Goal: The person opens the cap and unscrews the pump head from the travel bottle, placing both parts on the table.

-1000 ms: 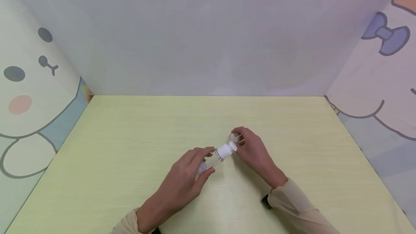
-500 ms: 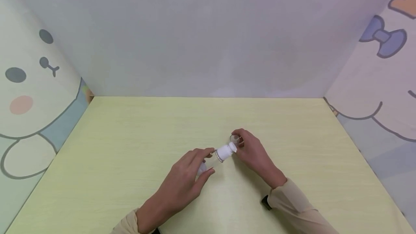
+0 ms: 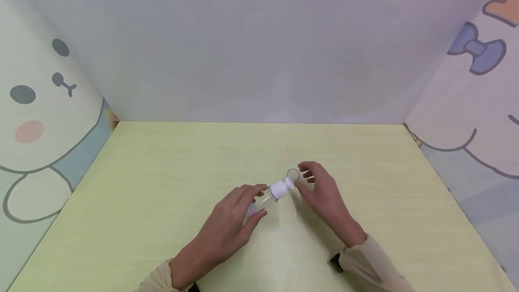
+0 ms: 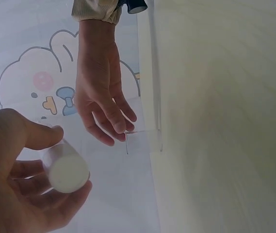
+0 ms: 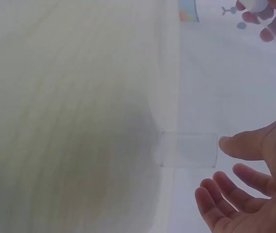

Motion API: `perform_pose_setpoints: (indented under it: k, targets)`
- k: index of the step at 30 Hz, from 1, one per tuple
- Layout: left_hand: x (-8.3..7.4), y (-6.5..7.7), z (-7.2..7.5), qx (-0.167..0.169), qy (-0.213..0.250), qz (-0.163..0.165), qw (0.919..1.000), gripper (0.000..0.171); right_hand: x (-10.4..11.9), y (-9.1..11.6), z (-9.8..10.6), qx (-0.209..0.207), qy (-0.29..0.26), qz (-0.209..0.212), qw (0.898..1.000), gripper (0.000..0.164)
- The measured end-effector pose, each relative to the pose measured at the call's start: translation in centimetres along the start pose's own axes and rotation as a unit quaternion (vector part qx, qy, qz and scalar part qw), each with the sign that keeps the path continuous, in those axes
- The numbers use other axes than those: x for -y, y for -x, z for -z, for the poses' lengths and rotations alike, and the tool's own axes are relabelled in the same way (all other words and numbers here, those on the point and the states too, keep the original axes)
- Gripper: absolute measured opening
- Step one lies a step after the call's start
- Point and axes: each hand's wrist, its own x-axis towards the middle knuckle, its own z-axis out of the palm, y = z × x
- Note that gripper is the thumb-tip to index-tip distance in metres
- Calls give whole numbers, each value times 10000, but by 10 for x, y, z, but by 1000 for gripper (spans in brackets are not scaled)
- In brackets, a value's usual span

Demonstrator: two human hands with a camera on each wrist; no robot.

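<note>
My left hand (image 3: 227, 220) grips a small clear bottle (image 3: 265, 200) with a white pump top (image 3: 280, 188). It is held tilted, pump end up and to the right. A rounded white end (image 4: 67, 172) shows between the thumb and fingers in the left wrist view. A clear cylindrical cap (image 5: 188, 149) stands upright on the table just beyond the pump. My right hand (image 3: 324, 195) is right beside this cap, its fingers spread and loosely bent, holding nothing. In the right wrist view the thumb tip lies very close to the cap's upper edge.
The pale yellow table (image 3: 182, 157) runs back to a plain grey wall (image 3: 259, 48). Side panels with cartoon animals (image 3: 36, 116) border it left and right. A dark wrist device (image 3: 336, 262) shows at the right sleeve.
My right hand has let go of the clear cap and drawn slightly to the right, its fingers opening. The cap stays standing. My left hand and the bottle keep their place.
</note>
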Motion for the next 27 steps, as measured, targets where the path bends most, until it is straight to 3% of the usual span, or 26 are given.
perform_pose_setpoints:
  k: [5, 11, 14, 18, 23, 27]
  targets:
    - [0, -2, -1, -1, 0, 51, 10000, 51, 8, 11, 7, -289, -382, 139, 9988, 42]
    - [-1, -3, -3, -8, 88, 43, 10000, 52, 16, 26, 11, -121, -1368, 309, 9900, 45]
    - [-1, -4, -3, 16, 93, 46, 9999, 52, 17, 30, 12, 124, -2201, 372, 9747, 46]
    - [-2, -5, -3, 43, 68, 57, 10000, 51, 19, 34, 12, 571, -3152, 361, 9466, 46]
    - [-4, -4, -3, 102, 115, 46, 9999, 51, 24, 39, 10, 1189, -3925, 176, 9119, 47]
    - [-5, -3, -4, 164, 151, -2, 9998, 51, 29, 42, 10, 1375, -4269, 38, 8938, 45]
